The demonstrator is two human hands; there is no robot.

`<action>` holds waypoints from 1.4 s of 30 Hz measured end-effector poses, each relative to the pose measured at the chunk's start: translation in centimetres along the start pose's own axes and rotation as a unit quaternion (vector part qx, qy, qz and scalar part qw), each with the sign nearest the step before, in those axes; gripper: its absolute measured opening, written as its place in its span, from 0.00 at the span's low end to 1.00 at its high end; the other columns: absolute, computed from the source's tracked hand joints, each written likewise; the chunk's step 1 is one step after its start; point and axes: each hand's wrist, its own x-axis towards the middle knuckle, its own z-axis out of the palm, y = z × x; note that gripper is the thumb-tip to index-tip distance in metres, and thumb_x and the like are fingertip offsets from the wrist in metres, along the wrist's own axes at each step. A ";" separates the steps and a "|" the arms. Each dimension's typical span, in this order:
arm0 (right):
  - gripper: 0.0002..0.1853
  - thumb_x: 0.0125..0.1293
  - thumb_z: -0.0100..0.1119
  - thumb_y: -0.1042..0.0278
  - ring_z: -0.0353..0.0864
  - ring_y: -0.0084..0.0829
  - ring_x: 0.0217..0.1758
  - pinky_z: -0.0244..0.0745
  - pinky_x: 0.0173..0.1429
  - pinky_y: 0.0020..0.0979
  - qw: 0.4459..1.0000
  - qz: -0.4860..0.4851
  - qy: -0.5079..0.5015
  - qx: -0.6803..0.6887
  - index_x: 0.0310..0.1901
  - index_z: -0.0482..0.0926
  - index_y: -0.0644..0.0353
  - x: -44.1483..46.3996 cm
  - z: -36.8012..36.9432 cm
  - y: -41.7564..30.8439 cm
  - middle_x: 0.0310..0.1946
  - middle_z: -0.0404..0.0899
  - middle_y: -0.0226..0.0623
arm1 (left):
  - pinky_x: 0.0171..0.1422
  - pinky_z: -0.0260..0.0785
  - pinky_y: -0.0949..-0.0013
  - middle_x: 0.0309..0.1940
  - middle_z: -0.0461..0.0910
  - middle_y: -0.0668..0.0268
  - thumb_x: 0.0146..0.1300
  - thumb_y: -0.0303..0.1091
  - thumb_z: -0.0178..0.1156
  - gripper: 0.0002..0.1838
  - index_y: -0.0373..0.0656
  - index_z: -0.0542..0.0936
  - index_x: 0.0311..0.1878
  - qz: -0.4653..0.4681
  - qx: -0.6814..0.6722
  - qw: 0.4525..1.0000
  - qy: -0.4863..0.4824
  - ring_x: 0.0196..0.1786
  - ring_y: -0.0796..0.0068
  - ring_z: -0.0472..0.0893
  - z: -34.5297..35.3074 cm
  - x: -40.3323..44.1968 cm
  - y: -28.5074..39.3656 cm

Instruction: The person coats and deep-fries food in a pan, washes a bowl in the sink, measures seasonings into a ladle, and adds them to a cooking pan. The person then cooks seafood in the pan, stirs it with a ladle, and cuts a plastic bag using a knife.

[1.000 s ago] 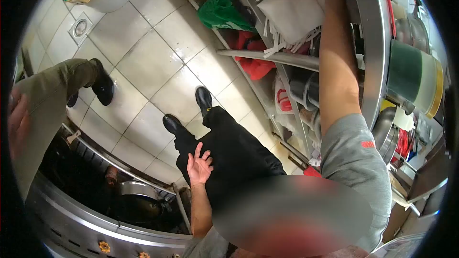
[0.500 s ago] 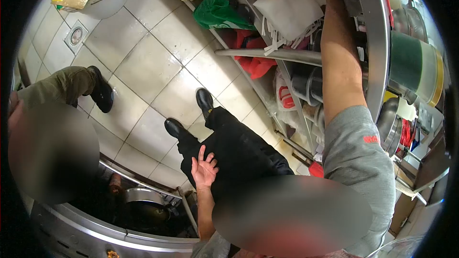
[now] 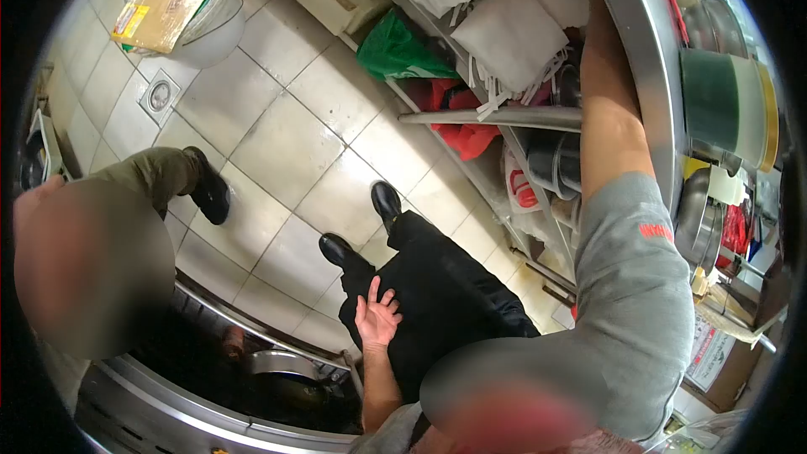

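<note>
My left hand [image 3: 378,315] is held palm up in front of my dark trousers [image 3: 445,286], fingers apart and nothing in it. On the right, my right arm [image 3: 618,134] reaches into a metal shelf unit [image 3: 643,34], its hand hidden behind the edge. Nearest to that arm lie folded white cloths [image 3: 513,34] with strips hanging from them. Below the cloths are dark round containers [image 3: 555,160]. A green bag [image 3: 403,50] and red bags [image 3: 462,130] sit lower on the unit.
Another person [image 3: 151,181] stands at the left, by a metal stove [image 3: 193,408] with a pan [image 3: 286,363]. Flattened cardboard [image 3: 172,0] lies on a white bin [image 3: 210,42]. A drain [image 3: 160,96] is set in the tiled floor. Green-and-clear tub [image 3: 723,109] and metal bowls [image 3: 698,219] stand right.
The view has shifted, so the floor and bin sit lower in it. The other person's head has come into view at the left. My right arm remains in the shelf; my left hand stays open.
</note>
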 end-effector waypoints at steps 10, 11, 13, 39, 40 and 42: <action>0.20 0.59 0.51 0.65 0.65 0.40 0.55 0.62 0.55 0.37 1.000 0.020 -0.012 -0.015 0.53 0.66 0.58 0.6 -1.6 0.2 0.49 0.68 0.47 | 0.36 0.67 0.63 0.46 0.71 0.55 0.63 0.57 0.43 0.30 0.52 0.60 0.65 -0.007 0.016 1.000 0.023 0.36 0.64 0.71 1.0 0.5 0.3; 0.20 0.59 0.51 0.64 0.65 0.40 0.56 0.62 0.56 0.38 0.999 0.023 -0.017 -0.018 0.54 0.66 0.58 0.4 -1.8 0.2 0.50 0.68 0.48 | 0.35 0.66 0.63 0.46 0.71 0.55 0.63 0.57 0.43 0.31 0.52 0.60 0.65 -0.006 0.014 1.000 0.019 0.37 0.64 0.71 1.2 0.3 0.4; 0.21 0.60 0.51 0.64 0.65 0.41 0.57 0.62 0.56 0.38 0.999 0.031 -0.032 -0.026 0.54 0.65 0.58 0.4 -2.4 0.0 0.50 0.68 0.48 | 0.35 0.66 0.63 0.44 0.72 0.56 0.63 0.58 0.44 0.31 0.52 0.61 0.65 -0.010 0.041 0.999 0.022 0.36 0.64 0.71 1.1 0.5 0.6; 0.33 0.43 0.63 0.68 0.65 0.37 0.55 0.60 0.49 0.45 0.975 -0.193 -0.095 -0.059 0.56 0.68 0.50 2.3 -36.1 -7.8 0.48 0.68 0.36 | 0.39 0.69 0.67 0.43 0.67 0.64 0.61 0.34 0.55 0.23 0.42 0.63 0.59 0.227 0.684 0.675 -0.160 0.39 0.73 0.71 52.2 9.2 -13.1; 0.34 0.43 0.63 0.69 0.66 0.34 0.53 0.62 0.47 0.43 0.968 -0.170 -0.169 -0.074 0.57 0.67 0.50 2.5 -35.6 -6.3 0.48 0.69 0.34 | 0.41 0.70 0.66 0.49 0.65 0.62 0.60 0.34 0.56 0.25 0.42 0.62 0.60 0.215 0.694 0.665 -0.173 0.42 0.73 0.71 54.7 10.8 -15.4; 0.33 0.44 0.60 0.70 0.66 0.33 0.51 0.62 0.44 0.43 0.959 -0.192 -0.185 -0.095 0.58 0.66 0.49 2.6 -35.8 -5.3 0.45 0.68 0.34 | 0.43 0.72 0.63 0.52 0.63 0.60 0.61 0.35 0.56 0.26 0.41 0.61 0.60 0.211 0.710 0.645 -0.189 0.44 0.71 0.72 58.4 15.2 -19.4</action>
